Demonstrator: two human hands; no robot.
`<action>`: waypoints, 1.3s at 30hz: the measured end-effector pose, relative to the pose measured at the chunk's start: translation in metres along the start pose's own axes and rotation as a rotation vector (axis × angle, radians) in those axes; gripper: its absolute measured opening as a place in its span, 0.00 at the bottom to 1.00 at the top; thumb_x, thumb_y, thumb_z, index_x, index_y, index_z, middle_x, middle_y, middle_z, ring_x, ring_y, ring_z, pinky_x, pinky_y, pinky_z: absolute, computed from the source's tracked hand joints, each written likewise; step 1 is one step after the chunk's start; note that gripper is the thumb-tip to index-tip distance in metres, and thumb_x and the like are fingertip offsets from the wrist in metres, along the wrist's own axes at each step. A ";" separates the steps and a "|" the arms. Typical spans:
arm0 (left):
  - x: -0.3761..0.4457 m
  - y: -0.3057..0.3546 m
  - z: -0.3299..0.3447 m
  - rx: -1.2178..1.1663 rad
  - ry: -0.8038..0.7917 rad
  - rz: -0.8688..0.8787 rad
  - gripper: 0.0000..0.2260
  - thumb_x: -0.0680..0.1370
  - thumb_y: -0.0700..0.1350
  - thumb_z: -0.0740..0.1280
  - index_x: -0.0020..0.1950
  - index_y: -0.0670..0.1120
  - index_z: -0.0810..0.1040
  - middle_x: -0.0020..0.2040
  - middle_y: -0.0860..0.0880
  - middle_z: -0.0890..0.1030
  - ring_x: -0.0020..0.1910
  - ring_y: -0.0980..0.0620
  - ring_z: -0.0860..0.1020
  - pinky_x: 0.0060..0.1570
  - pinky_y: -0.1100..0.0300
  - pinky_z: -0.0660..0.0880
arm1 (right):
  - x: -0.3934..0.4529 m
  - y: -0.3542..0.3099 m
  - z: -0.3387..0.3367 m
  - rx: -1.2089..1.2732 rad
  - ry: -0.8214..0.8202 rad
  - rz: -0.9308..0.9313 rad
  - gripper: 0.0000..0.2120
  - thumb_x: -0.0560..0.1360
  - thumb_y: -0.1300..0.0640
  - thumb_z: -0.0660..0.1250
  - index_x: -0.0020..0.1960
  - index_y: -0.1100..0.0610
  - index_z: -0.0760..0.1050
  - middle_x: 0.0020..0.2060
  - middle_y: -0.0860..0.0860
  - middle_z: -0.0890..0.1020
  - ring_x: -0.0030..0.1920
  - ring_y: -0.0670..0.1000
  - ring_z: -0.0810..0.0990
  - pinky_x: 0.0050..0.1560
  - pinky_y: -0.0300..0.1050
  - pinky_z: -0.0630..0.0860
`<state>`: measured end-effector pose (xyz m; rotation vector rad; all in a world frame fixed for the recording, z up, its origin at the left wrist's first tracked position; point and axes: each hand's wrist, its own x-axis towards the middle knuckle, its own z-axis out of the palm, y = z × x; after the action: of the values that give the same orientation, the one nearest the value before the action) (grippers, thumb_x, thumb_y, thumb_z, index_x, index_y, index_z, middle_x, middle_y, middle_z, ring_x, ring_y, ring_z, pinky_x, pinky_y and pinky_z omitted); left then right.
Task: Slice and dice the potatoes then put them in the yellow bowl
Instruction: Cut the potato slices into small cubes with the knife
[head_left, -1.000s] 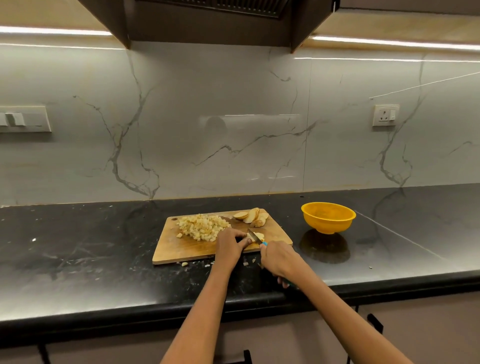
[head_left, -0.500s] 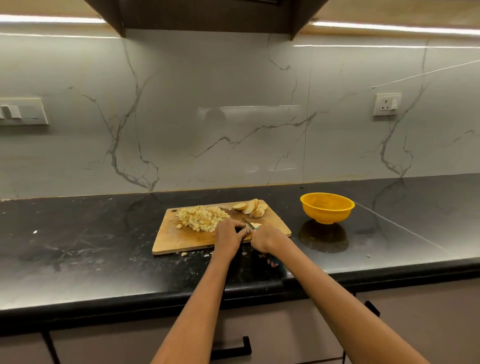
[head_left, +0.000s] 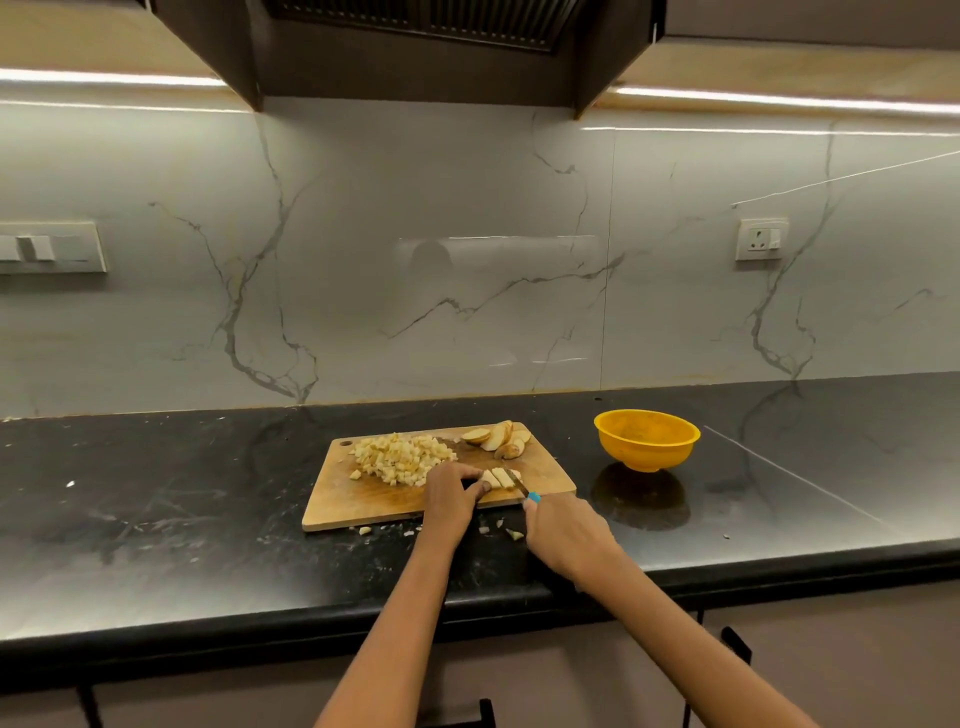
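Observation:
A wooden cutting board (head_left: 363, 499) lies on the black counter. A heap of diced potato (head_left: 400, 457) covers its far left part, and several potato slices (head_left: 501, 439) lie at its far right corner. My left hand (head_left: 449, 491) holds a potato slice cut into strips (head_left: 496, 477) near the board's front edge. My right hand (head_left: 563, 532) grips a knife with a blue handle (head_left: 521, 488), its blade against the strips. The yellow bowl (head_left: 647, 439) stands to the right of the board and looks empty.
Small potato scraps (head_left: 511, 532) lie on the counter in front of the board. The counter's front edge (head_left: 311, 623) runs below my forearms. A marble wall with a socket (head_left: 761, 239) and a switch panel (head_left: 49, 254) stands behind.
The camera has tilted up a little. My right hand has drawn back toward me and to the right, so the cut strips by my left fingers show more plainly.

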<state>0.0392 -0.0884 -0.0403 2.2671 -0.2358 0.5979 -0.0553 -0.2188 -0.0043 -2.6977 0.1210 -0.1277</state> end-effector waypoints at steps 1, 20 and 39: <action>0.000 0.000 0.000 0.001 0.003 -0.003 0.12 0.74 0.42 0.70 0.56 0.41 0.81 0.55 0.45 0.82 0.56 0.51 0.78 0.61 0.58 0.70 | 0.002 -0.002 -0.003 0.024 -0.033 -0.006 0.20 0.83 0.49 0.51 0.54 0.63 0.75 0.49 0.58 0.81 0.50 0.57 0.81 0.46 0.46 0.75; 0.000 0.000 -0.003 -0.011 0.009 0.001 0.09 0.72 0.41 0.72 0.51 0.41 0.83 0.50 0.45 0.84 0.51 0.52 0.80 0.52 0.64 0.72 | 0.036 -0.034 -0.001 0.032 -0.359 0.118 0.15 0.82 0.59 0.51 0.47 0.68 0.70 0.33 0.60 0.75 0.29 0.54 0.75 0.28 0.45 0.74; -0.002 0.001 -0.005 -0.013 0.096 -0.083 0.10 0.75 0.38 0.69 0.55 0.41 0.81 0.55 0.45 0.82 0.57 0.51 0.78 0.56 0.65 0.67 | 0.009 0.001 -0.004 0.119 -0.087 -0.022 0.21 0.83 0.50 0.49 0.38 0.60 0.68 0.36 0.57 0.77 0.40 0.55 0.81 0.30 0.39 0.73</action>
<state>0.0355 -0.0856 -0.0373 2.2173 -0.0977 0.6575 -0.0471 -0.2225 -0.0003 -2.5817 0.0553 -0.0235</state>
